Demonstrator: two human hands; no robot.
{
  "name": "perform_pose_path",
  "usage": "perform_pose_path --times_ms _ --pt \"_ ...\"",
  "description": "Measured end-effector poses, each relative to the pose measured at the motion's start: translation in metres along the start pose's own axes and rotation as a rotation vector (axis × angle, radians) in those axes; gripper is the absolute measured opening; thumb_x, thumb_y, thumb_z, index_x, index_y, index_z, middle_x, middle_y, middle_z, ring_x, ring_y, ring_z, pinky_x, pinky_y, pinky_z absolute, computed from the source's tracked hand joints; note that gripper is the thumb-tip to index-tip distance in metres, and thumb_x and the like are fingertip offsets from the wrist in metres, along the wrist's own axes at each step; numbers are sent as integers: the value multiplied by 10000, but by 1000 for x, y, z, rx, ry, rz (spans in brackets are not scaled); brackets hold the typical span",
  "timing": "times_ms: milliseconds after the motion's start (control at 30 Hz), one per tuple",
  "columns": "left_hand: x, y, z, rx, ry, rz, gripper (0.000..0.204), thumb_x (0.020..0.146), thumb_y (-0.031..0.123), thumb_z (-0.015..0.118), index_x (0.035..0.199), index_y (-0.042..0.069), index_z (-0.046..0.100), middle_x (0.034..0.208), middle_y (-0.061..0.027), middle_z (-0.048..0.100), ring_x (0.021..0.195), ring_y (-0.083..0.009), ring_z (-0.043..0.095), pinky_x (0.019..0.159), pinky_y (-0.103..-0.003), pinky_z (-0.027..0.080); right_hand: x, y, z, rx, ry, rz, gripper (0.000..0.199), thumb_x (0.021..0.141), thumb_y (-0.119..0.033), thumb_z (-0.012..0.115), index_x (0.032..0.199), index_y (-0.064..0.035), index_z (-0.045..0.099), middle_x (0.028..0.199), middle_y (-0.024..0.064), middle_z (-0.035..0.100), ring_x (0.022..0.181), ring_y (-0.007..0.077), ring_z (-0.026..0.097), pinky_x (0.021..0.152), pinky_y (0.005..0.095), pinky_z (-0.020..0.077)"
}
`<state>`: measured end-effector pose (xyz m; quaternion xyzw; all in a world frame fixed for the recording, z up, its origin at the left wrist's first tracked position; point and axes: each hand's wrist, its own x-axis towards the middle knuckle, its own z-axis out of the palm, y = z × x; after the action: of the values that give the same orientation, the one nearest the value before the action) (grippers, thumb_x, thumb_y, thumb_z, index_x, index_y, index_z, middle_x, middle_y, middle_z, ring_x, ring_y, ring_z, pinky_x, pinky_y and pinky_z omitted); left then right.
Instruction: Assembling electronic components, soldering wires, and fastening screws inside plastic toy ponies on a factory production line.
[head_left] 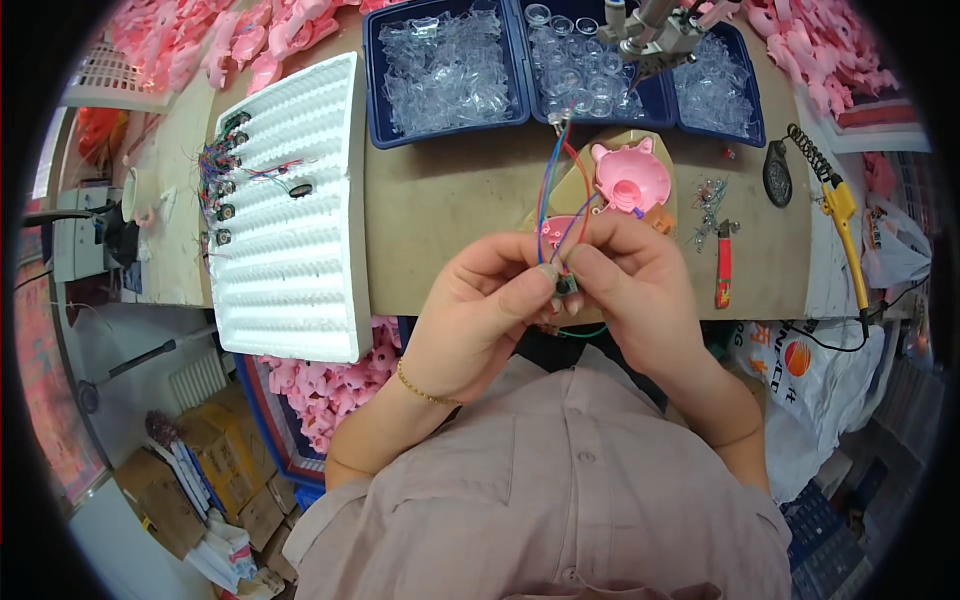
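Close to the table's near edge, my left hand (pixel 490 290) and my right hand (pixel 635 275) meet with fingertips pinched. Between them is a small dark electronic part (pixel 567 285) with thin coloured wires (pixel 552 175). Red, blue and green strands rise in a loop above my fingers, and a green one hangs below. My fingers hide much of the part. Just beyond, a pink animal-shaped shell (pixel 640 175) with ears lies hollow side up on a tan block (pixel 660 150). A smaller pink piece (pixel 553 230) sits beside it, partly behind my left hand.
Left stands a white ribbed foam tray (pixel 290 260) holding wired parts (pixel 225 185). Blue bins (pixel 375 90) with clear plastic pieces line the back, below a metal machine head (pixel 655 35). Right are loose screws (pixel 712 200), a red-handled tool (pixel 724 265) and a yellow corded tool (pixel 845 235).
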<state>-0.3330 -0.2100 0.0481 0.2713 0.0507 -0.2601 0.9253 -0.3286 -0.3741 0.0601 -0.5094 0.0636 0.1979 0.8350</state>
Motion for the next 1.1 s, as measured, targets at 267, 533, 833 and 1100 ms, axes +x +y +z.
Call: perform_pose_path --times_ms 267,533,833,1100 --pt "-1 9 -4 312 51 -6 218 915 114 602 1090 -13 585 926 -55 641 807 -104 606 735 -232 506 5 2 -6 -490 -81 -411 142 935 -131 569 950 10 559 881 30 556 710 61 500 643 202 405" --pt "0 -6 -2 199 8 157 226 913 136 614 1084 -5 571 983 -47 620 871 -95 591 736 -227 500 -4 8 4 -208 -27 -228 123 929 -114 574 959 3 554 905 22 545 731 54 487 642 204 404" --pt "0 4 0 611 98 158 188 927 134 590 1040 -17 594 956 -47 621 818 -88 595 705 -223 506 1 -44 2 -743 40 -343 209 853 -25 626 1057 13 598 985 33 593 847 64 545 756 208 444" --pt "1 7 -7 480 201 74 194 936 148 578 1016 -27 604 857 -77 646 724 -97 613 664 -229 510 17 -29 -11 -1079 -211 -861 170 710 28 713 866 3 652 793 83 637 733 185 604 648 271 467"
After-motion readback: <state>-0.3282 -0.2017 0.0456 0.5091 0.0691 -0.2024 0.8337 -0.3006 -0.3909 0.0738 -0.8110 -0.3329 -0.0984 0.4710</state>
